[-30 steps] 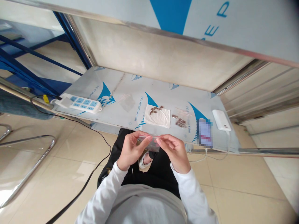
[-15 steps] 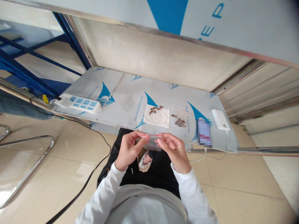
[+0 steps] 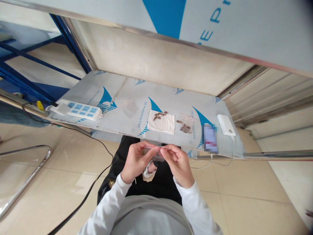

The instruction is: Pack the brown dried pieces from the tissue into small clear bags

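Between my two hands is a small clear zip bag (image 3: 158,156) with a reddish strip along its top, held over my lap just in front of the shelf edge. My left hand (image 3: 140,160) pinches the bag's top edge with thumb and fingers. Close beside it, my right hand (image 3: 178,163) pinches the same edge, the thumbs almost meeting. Beyond them lies a white cloth (image 3: 162,126) with several small brown metallic pieces (image 3: 160,115) on it. Right of the cloth, more such pieces (image 3: 186,128) lie on or in a clear bag; I cannot tell which.
A white power strip (image 3: 84,110) lies at the shelf's left, with a black cable (image 3: 104,169) hanging down. Another clear bag (image 3: 129,107) rests nearby. A phone (image 3: 210,138) and a white power bank (image 3: 226,125) sit at the right. An upper shelf (image 3: 127,14) overhangs.
My hands have come closer together along the bag's top edge, the right one moving left. The whole view has shifted slightly.
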Demonstrator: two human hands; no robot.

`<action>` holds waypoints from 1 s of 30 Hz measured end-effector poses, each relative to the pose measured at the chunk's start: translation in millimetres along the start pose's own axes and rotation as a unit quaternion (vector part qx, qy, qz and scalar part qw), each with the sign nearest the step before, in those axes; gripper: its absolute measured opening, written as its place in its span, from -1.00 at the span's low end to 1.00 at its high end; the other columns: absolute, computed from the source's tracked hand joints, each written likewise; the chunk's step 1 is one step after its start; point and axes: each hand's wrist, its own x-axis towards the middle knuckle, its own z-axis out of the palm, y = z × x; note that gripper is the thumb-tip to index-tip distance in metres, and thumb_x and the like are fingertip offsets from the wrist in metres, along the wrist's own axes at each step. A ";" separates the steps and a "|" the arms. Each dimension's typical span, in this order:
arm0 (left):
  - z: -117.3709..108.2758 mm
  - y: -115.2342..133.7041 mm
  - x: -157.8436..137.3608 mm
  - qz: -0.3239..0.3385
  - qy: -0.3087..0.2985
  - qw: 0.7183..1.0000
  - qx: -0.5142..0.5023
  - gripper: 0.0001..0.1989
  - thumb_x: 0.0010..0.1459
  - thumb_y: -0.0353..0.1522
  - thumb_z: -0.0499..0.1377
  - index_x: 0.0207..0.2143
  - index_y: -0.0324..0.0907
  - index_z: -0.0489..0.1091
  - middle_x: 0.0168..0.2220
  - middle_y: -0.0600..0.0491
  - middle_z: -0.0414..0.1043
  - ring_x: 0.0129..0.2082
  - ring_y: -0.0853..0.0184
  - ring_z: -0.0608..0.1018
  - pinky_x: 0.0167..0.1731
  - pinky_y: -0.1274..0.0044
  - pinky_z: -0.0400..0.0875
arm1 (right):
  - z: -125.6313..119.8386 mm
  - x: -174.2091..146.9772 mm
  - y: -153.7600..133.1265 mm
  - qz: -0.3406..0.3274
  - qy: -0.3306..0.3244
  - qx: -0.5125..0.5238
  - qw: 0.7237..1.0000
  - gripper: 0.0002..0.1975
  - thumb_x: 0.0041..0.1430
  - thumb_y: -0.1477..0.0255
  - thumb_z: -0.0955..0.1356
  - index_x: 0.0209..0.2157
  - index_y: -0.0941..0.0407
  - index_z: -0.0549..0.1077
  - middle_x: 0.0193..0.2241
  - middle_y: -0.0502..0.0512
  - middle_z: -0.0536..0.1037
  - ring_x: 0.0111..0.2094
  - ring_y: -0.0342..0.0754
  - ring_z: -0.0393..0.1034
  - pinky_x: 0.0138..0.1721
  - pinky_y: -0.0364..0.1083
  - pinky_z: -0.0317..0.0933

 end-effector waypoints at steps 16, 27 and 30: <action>8.9 -3.1 5.6 -0.006 -0.073 0.996 0.051 -0.73 0.13 -0.20 0.17 -0.32 -0.18 0.58 -0.39 0.00 0.60 -0.41 0.22 0.61 -0.37 0.51 0.48 | -4.9 -3.3 17.6 -0.004 0.062 -0.001 0.998 -0.77 0.10 0.22 0.39 -0.35 0.09 0.41 -0.38 0.10 0.56 -0.29 0.01 0.49 -0.24 -0.07 0.39; -28.3 -32.6 53.1 -0.003 0.044 0.992 0.121 -0.48 0.18 -0.03 0.01 -0.28 -0.28 0.55 -0.40 -0.09 0.59 -0.40 0.24 0.59 -0.29 0.47 0.45 | -115.4 102.4 8.0 -0.007 0.224 -0.106 0.969 -0.42 -0.12 0.09 0.45 -0.13 0.19 0.45 -0.34 0.21 0.59 -0.51 -0.02 0.49 -0.42 -0.02 0.38; -55.7 -47.5 77.0 0.008 0.106 0.966 0.235 -0.55 0.15 -0.07 0.07 -0.23 -0.24 0.52 -0.34 -0.07 0.59 -0.36 0.25 0.59 -0.31 0.50 0.42 | -159.4 138.1 21.4 0.044 0.316 -0.266 0.909 -0.36 -0.14 0.11 0.44 -0.11 0.30 0.43 -0.24 0.37 0.57 -0.31 0.12 0.50 -0.20 0.09 0.34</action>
